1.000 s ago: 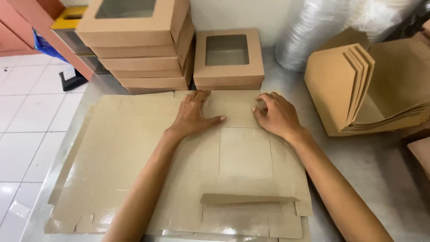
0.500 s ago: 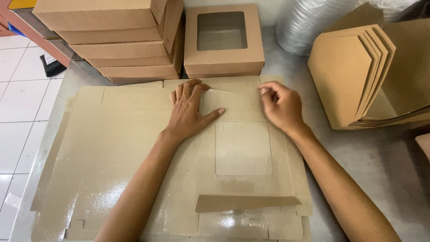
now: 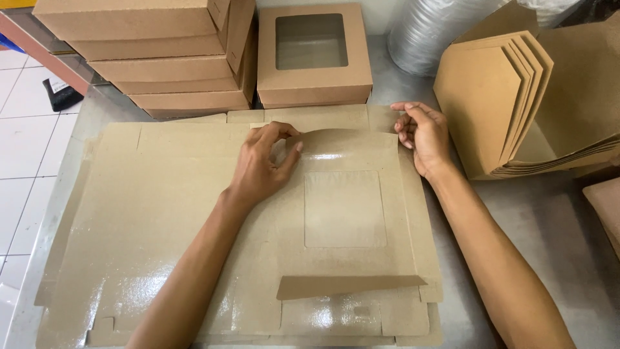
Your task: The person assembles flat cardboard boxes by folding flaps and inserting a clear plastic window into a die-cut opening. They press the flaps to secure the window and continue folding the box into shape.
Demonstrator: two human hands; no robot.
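Observation:
A flat brown cardboard box blank with a clear square window lies glossy side up on a stack of similar blanks on the metal table. My left hand pinches the far edge of the top blank, next to the window, and bends it up into a curve. My right hand holds the far right corner of the same blank, fingers curled on its edge. A folded cardboard flap lies across the near side of the blank.
Finished brown boxes are stacked at the back left; one windowed box stands behind the blank. A bundle of folded cardboard pieces leans at the right. A silvery roll lies behind. White tiled floor shows at the left.
My left hand went from lying flat on the blank to pinching its far edge and lifting it. My right hand shifted to the far right corner.

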